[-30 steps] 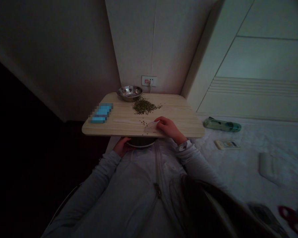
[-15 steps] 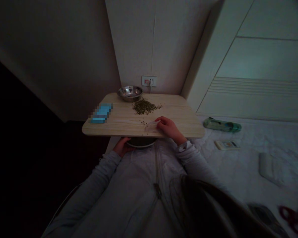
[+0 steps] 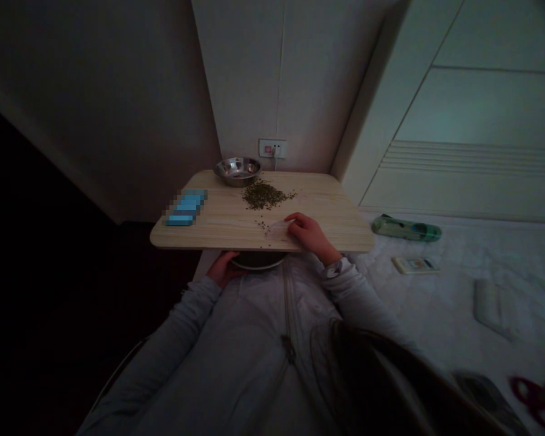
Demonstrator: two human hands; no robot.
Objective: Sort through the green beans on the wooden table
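On the small wooden table [image 3: 331, 203] lies a loose heap of small greenish-brown grains [image 3: 264, 195], with a few scattered nearer the front edge. My right hand [image 3: 311, 235] rests low over the board, its fingers closed on a thin clear plastic piece [image 3: 278, 228] that sits beside the stray grains. Below the front edge, my left hand [image 3: 222, 269] grips the side of a dark bowl with a pale rim [image 3: 260, 264]. The tabletop covers the bowl's far part, so its contents cannot be made out.
A shiny steel bowl [image 3: 237, 172] stands at the back left of the table, and a blurred blue-screened phone [image 3: 187, 208] lies at its left. On the white bedding are a green packet [image 3: 406, 229], a pale phone-like object [image 3: 415, 265] and red-handled scissors [image 3: 533, 399]. A wall socket [image 3: 273, 148] is behind.
My right hand and the clear piece have shifted very slightly at the front of the board. The left hand, bowl and heap look unmoved.
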